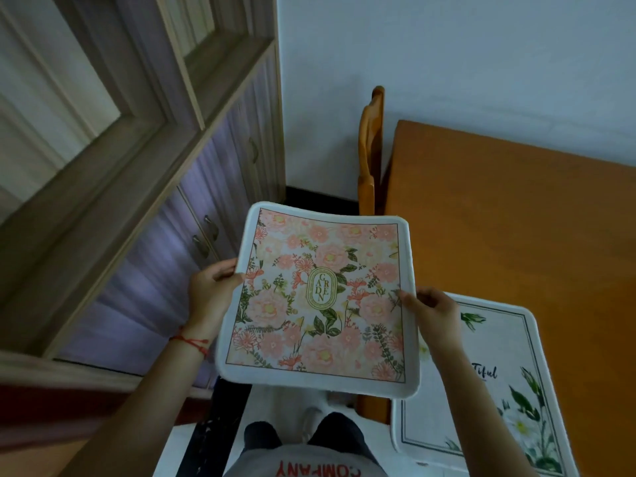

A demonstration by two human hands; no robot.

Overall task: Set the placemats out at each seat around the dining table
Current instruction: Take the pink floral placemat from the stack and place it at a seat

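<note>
Two placemats show. Largest in view is the table [516,235], bare wood at its far end, with a chair [370,149] tucked against its left edge. A green-leaf mat [481,390] lies flat on the near corner, slightly overhanging the edge. The pink mat [320,297] is in the air, just left of the table over the floor, its face up and its long axis running away from the person, the "GARDEN" lettering turned sideways. The left hand [210,290] pinches its left edge and the right hand [430,311] its right edge, fingers closed on it. It sags between them, so I judge it could fold or land crooked, overlapping the green-leaf mat.
</note>
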